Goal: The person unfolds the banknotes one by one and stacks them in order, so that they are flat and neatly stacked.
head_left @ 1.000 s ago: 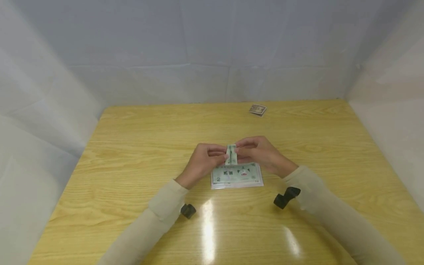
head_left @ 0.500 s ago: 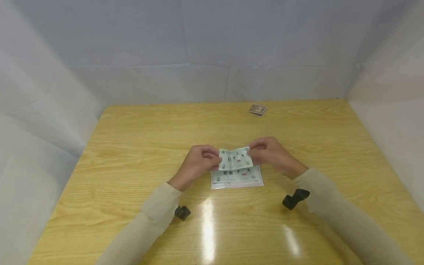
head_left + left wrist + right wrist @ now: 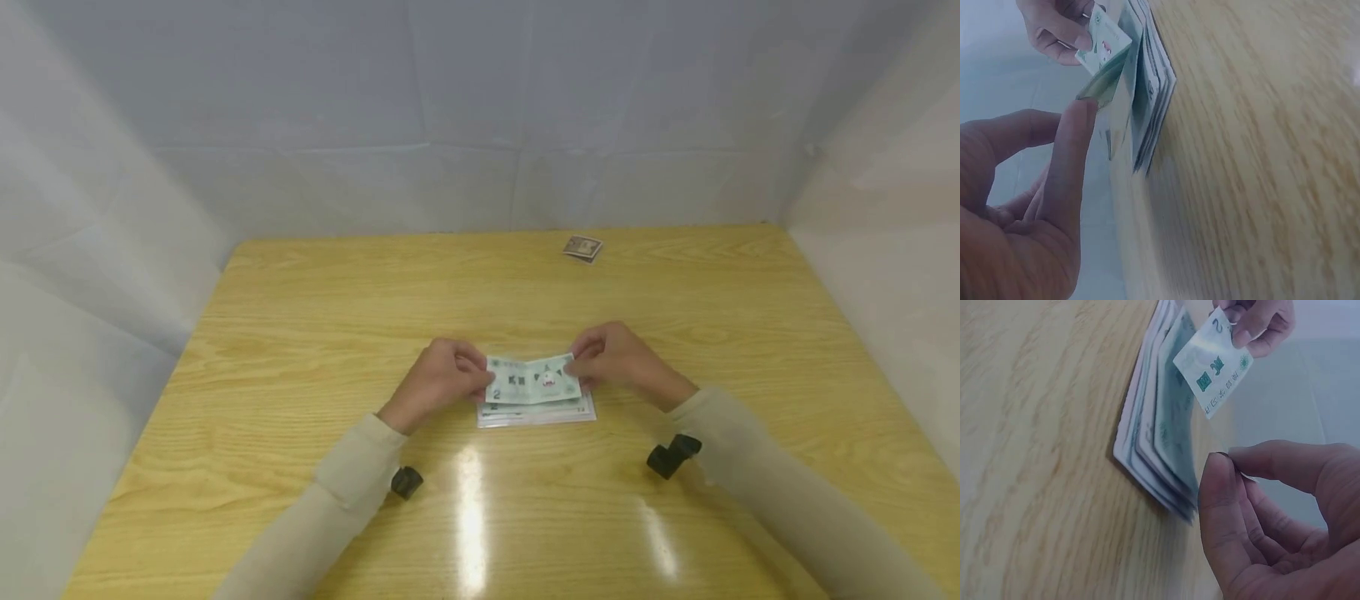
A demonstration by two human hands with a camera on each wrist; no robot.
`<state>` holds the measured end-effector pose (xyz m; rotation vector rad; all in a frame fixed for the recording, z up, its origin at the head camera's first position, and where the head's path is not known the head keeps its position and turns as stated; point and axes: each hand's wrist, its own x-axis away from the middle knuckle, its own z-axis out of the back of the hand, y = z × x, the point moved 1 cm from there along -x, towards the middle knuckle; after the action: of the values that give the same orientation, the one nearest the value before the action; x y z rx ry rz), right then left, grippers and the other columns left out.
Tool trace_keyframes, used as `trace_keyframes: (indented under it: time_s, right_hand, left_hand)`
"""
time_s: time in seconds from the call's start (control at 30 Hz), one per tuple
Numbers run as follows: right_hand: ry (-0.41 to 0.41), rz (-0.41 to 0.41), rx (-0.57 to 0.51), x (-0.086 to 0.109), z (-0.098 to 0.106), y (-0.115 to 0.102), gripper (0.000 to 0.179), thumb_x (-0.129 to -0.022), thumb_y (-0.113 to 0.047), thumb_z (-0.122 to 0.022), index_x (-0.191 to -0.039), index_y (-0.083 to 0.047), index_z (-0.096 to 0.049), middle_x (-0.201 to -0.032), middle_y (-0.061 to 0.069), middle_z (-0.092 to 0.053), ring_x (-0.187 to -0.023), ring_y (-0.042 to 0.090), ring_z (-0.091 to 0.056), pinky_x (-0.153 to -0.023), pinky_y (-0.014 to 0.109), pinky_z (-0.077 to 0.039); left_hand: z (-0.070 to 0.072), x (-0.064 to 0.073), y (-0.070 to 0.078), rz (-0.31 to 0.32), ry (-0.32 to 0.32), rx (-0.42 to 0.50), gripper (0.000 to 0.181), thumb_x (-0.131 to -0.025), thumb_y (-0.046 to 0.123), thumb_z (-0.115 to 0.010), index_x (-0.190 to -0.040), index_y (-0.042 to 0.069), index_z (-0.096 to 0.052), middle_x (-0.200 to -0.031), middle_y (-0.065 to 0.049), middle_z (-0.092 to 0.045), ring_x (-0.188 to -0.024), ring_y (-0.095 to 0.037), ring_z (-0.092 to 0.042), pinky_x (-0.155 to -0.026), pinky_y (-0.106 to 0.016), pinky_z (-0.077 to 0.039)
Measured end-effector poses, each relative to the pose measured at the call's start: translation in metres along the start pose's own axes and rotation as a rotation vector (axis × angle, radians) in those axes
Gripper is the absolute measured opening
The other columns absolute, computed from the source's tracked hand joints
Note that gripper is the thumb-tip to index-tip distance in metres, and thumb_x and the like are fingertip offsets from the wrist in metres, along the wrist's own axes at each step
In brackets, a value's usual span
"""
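Observation:
A pale green banknote [image 3: 531,381] marked with a 2 is stretched between both hands, creased down its middle. My left hand [image 3: 442,379] pinches its left end, and my right hand [image 3: 618,362] pinches its right end. Just beneath lies a stack of banknotes [image 3: 540,417], mostly covered by the held note in the head view. From the side, the right wrist view shows the stack's several layers [image 3: 1169,419], slightly bowed, with the held note [image 3: 1213,365] raised above them. Both thumbs press on the note's near face.
On the wooden table [image 3: 337,300], a small brown folded note [image 3: 583,247] lies near the back edge, right of centre. White sheeting [image 3: 465,183] hangs behind the table and along both sides.
The green note, folded narrow a second ago, is now unfolded to its full width. Both hands have moved apart and then lowered toward the stack. The brown note has stayed put.

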<state>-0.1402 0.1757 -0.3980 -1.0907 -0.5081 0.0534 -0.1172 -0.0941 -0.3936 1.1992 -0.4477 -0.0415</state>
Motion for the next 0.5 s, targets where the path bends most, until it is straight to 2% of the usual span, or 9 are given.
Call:
trace_keyframes:
  time_s: [0.2,0.5]
  right_hand:
    - [0.009,0.004,0.099,-0.004,-0.002,0.006,0.019,-0.088,-0.005,-0.076,-0.102,0.005,-0.068,-0.093,0.016,-0.069,-0.073,0.020,-0.068,-0.068,0.032,-0.062]
    - [0.040,0.029,0.211,-0.008,-0.004,0.015,0.019,-0.085,-0.007,-0.080,-0.098,0.003,-0.071,-0.090,0.012,-0.068,-0.075,0.019,-0.065,-0.067,0.029,-0.061]
  left_hand:
    - [0.001,-0.002,-0.005,0.012,-0.014,-0.107,0.019,-0.089,0.004,-0.075,-0.103,-0.007,-0.066,-0.083,-0.011,-0.073,-0.070,-0.023,-0.072,-0.066,-0.033,-0.064]
    - [-0.001,-0.004,-0.008,0.013,-0.021,-0.219,0.014,-0.088,0.003,-0.076,-0.095,-0.005,-0.067,-0.081,-0.011,-0.072,-0.064,-0.019,-0.071,-0.060,-0.029,-0.062]
